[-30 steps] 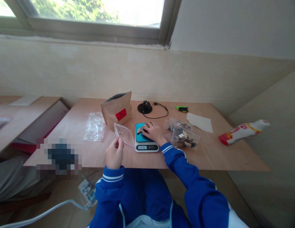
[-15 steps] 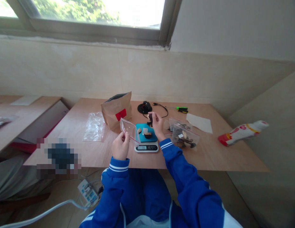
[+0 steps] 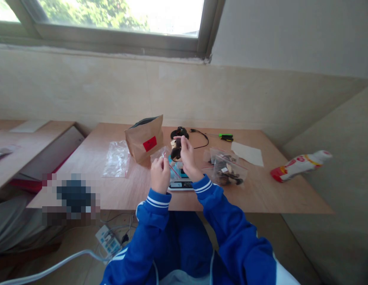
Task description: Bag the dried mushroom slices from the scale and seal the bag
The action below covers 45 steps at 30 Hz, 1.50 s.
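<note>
My left hand (image 3: 160, 175) is closed, pinching the edge of a small clear zip bag (image 3: 156, 155) with a red seal line. Beside it, my right hand (image 3: 189, 159) grips several dried mushrooms (image 3: 176, 153), dark brown with pale stems, close to the bag's top. Both hands are above a white kitchen scale (image 3: 182, 185) with a blue plate, whose surface they mostly hide. What is on the plate cannot be made out well.
A brown paper pouch (image 3: 144, 138) stands behind my left hand, with a flat plastic bag (image 3: 115, 159) to its left. Right of the scale lie filled zip bags (image 3: 228, 172), a paper sheet (image 3: 247, 153), a screwdriver (image 3: 226, 137) and a bottle (image 3: 299, 167). A black cabled device (image 3: 180, 132) sits behind.
My right hand has moved left and toward the zip bag, with more dried mushrooms showing in its grip. My left hand has moved right with the bag, over the scale.
</note>
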Available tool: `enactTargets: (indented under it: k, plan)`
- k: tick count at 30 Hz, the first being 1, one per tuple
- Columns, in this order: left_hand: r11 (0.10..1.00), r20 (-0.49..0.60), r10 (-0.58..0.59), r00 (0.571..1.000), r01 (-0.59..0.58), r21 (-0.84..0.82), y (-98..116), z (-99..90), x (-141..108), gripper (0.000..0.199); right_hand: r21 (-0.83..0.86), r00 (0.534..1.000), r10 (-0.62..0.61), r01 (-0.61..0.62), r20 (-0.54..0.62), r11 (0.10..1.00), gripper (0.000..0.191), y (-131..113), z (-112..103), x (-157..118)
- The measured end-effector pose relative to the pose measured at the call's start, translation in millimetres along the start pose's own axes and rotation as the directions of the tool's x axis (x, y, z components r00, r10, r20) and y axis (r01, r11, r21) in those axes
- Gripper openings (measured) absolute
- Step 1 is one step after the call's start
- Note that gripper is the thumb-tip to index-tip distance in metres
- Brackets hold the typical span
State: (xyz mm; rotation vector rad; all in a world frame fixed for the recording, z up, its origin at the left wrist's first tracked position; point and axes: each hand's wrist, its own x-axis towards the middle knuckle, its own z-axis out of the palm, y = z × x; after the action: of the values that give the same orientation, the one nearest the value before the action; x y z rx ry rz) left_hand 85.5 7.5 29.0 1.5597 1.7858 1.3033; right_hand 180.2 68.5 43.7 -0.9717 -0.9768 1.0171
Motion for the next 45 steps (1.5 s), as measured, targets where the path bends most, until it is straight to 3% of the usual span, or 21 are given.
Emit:
enactTargets:
  k: [6,11,14,17,19,23,26,27,28,30,32,34,38,42,45]
  plan:
    - [0.965,-0.108,-0.088,0.990,0.058,-0.255,-8.9,10.7,-0.6,0.031,-0.350,0.964,-0.231,0.264,0.135,0.899,0.039,4.2,0.8,-21.7]
    - [0.928,-0.171,-0.222,0.960,0.154,-0.339,-18.0,12.5,2.4,0.028,-0.387,0.920,-0.189,0.322,0.344,0.864,0.028,10.7,-0.6,-34.6]
    - [0.903,-0.227,-0.272,0.935,0.166,-0.396,-29.2,11.6,5.9,0.029,-0.348,0.858,-0.161,0.360,0.487,0.866,0.030,14.2,-8.2,-37.4]
    - [0.903,-0.225,-0.261,0.939,0.155,-0.400,-36.4,7.5,6.8,0.032,-0.339,0.778,-0.151,0.429,0.610,0.837,0.032,14.6,-18.0,-37.7]
    - [0.936,-0.239,-0.215,0.947,0.130,-0.326,-35.8,2.8,4.9,0.032,-0.378,0.724,-0.143,0.505,0.674,0.776,0.030,13.3,-22.4,-38.2]
    - [0.995,-0.279,-0.057,0.959,0.030,-0.097,-28.0,-8.0,-1.1,0.031,-0.492,0.629,-0.064,0.663,0.775,0.564,0.027,5.9,-22.4,-42.3]
    - [0.999,-0.303,-0.033,0.953,0.022,-0.038,-24.9,-15.5,-2.4,0.028,-0.412,0.542,-0.088,0.725,0.836,0.552,0.030,-1.6,-21.7,-44.3]
    - [0.999,-0.308,-0.046,0.950,0.035,-0.042,-25.1,-17.9,-2.0,0.027,-0.383,0.543,-0.121,0.716,0.831,0.583,0.031,-2.7,-23.7,-43.5]
    - [0.998,-0.310,-0.061,0.949,0.048,-0.047,-25.8,-20.1,-1.2,0.027,-0.376,0.575,-0.157,0.694,0.803,0.614,0.032,-2.5,-27.4,-41.6]
    - [0.996,-0.313,-0.086,0.946,0.075,-0.049,-28.6,-24.2,0.6,0.027,-0.448,0.697,-0.194,0.622,0.690,0.643,0.032,3.5,-40.0,-35.5]
    - [0.995,-0.316,-0.097,0.944,0.088,-0.044,-32.8,-27.1,1.9,0.029,-0.601,0.804,-0.149,0.540,0.576,0.589,0.031,16.3,-57.4,-28.5]
    - [0.995,-0.319,-0.099,0.943,0.087,-0.051,-37.1,-28.5,2.1,0.030,-0.739,0.844,-0.031,0.485,0.535,0.467,0.037,32.4,-74.9,-23.5]
    - [0.993,-0.318,-0.111,0.942,0.092,-0.076,-41.6,-27.9,-0.8,0.032,-0.818,0.827,0.126,0.498,0.548,0.287,0.057,55.7,-93.5,-20.7]
    - [0.982,-0.303,-0.168,0.938,0.133,-0.134,-43.3,-27.2,-4.6,0.032,-0.790,0.781,0.149,0.570,0.606,0.227,0.054,62.5,-88.2,-11.9]
    - [0.972,-0.322,-0.203,0.925,0.153,-0.176,-49.3,-28.5,-5.6,0.029,-0.757,0.740,0.172,0.611,0.650,0.230,0.048,64.9,-80.2,-0.6]
